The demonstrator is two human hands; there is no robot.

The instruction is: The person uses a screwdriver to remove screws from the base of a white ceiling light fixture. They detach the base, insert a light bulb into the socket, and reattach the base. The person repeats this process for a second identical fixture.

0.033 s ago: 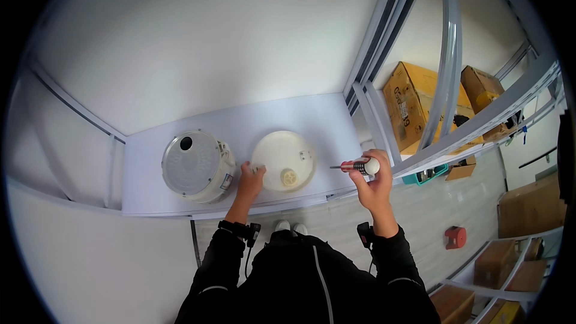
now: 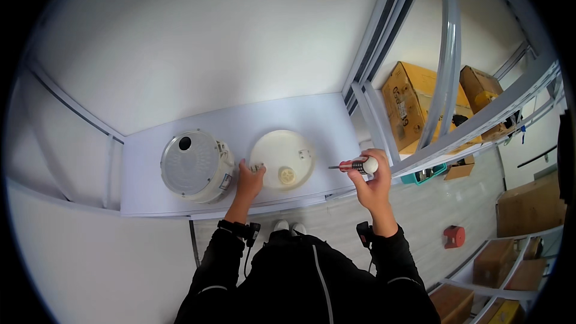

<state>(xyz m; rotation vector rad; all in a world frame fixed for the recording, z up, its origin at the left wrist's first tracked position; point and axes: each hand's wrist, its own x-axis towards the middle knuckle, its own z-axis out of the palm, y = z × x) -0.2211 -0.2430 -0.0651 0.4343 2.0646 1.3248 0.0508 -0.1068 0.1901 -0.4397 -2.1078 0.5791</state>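
A round cream-coloured disc (image 2: 282, 157) with a small round fitting near its lower edge lies flat on a white table (image 2: 270, 114). My left hand (image 2: 248, 181) rests on the disc's left rim, its fingers touching the edge. Left of it stands a round white and grey appliance body (image 2: 193, 165) with a dark hole in its top face. My right hand (image 2: 373, 187) grips a screwdriver (image 2: 355, 166) with a red and black handle and a white end cap. It is held level, just off the table's right end, with its tip pointing left toward the disc.
A grey metal frame (image 2: 384, 120) rises beside the table's right end. Beyond it are two cardboard boxes (image 2: 408, 99) (image 2: 480, 87), a teal tray (image 2: 420, 175) and a red object (image 2: 454, 236) on the floor. Shelves with boxes (image 2: 516, 264) stand at the lower right.
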